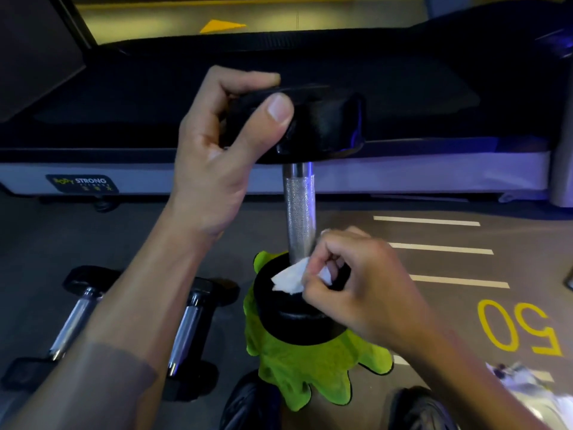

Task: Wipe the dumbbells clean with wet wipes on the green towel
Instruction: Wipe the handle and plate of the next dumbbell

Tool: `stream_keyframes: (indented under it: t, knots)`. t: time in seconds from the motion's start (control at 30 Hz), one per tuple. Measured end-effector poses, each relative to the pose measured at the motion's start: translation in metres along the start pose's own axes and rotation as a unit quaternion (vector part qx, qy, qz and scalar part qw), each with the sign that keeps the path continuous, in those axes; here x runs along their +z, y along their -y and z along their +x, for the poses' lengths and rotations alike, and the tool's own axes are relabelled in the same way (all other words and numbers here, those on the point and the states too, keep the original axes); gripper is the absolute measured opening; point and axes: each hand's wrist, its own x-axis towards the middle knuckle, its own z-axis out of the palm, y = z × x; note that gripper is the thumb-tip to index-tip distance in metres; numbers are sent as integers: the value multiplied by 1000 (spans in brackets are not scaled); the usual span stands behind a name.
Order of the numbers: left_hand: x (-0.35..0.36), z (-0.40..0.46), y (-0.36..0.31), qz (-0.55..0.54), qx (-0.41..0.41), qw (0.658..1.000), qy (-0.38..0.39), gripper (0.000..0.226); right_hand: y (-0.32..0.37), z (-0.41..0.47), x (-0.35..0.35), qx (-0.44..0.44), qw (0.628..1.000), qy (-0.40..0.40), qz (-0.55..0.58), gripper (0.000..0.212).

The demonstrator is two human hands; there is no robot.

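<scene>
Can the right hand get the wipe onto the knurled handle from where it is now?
Probably yes. The right hand pinches the wet wipe at the handle's base, and the shaft above is bare; the left hand grips only the top head.

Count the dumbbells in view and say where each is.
3: one dumbbell upright on the green towel; two lying on the floor at left. Others may sit outside the frame.

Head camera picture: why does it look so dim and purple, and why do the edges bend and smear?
Head view: the light is low, with a violet glow on the treadmill edge and a glint on the dumbbell bar; the wide lens bows the treadmill's straight lines; the packet at lower right is blurred, while the left hand, right hand and wipe stay fairly sharp.
</scene>
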Motion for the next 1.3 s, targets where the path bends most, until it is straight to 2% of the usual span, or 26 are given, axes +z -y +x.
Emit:
stream_keyframes:
  t: [0.07, 0.13, 0.2, 0.33, 0.5, 0.57, 0.67, 0.7, 0.8, 0.87, 1.03, 1.17, 1.3]
  knots:
    - [0, 0, 0, -5, -3, 1000, 1, 23, 8, 17, -4, -38, 996, -75, 3, 10]
    - [-2, 0, 0, -1, -3, 1000, 2, 23, 14, 31, -3, -49, 989, -128, 62, 12]
    - [-4, 0, 1, 2, -3, 1000, -2, 22, 8, 23, 5, -23, 984, -144, 100, 16]
    - [-5, -2, 1, -7, -11, 1000, -16, 22, 1, 0, 10, 38, 986, -131, 95, 18]
    - [-4, -1, 0, 3, -2, 1000, -7, 21, 14, 37, 8, -25, 966, -228, 122, 17]
    - [-5, -1, 0, -2, -3, 1000, -12, 21, 11, 23, 19, 1, 970, -221, 97, 16]
    - [-6, -1, 1, -5, -6, 1000, -16, 21, 9, -1, 16, 66, 983, -157, 73, 5]
    - [-6, -1, 1, -5, -7, 1000, -14, 21, 10, 2, 12, 53, 985, -150, 67, 5]
    - [-4, 0, 0, 3, -7, 1000, 2, 22, 20, 29, 1, -15, 977, -199, 79, 9]
    - [-4, 0, 0, 6, -2, 1000, 8, 22, 20, 33, 2, -27, 973, -207, 102, 6]
    - [-9, -2, 0, -7, -19, 1000, -11, 22, -1, -12, 0, 62, 993, -39, 89, 17]
    - [-7, -1, -2, -1, -20, 1000, -7, 22, -12, -7, -16, 89, 993, -33, 66, 20]
    - [-5, -2, -2, -8, -9, 1000, -3, 24, -7, 6, -4, 133, 981, 107, 90, 20]
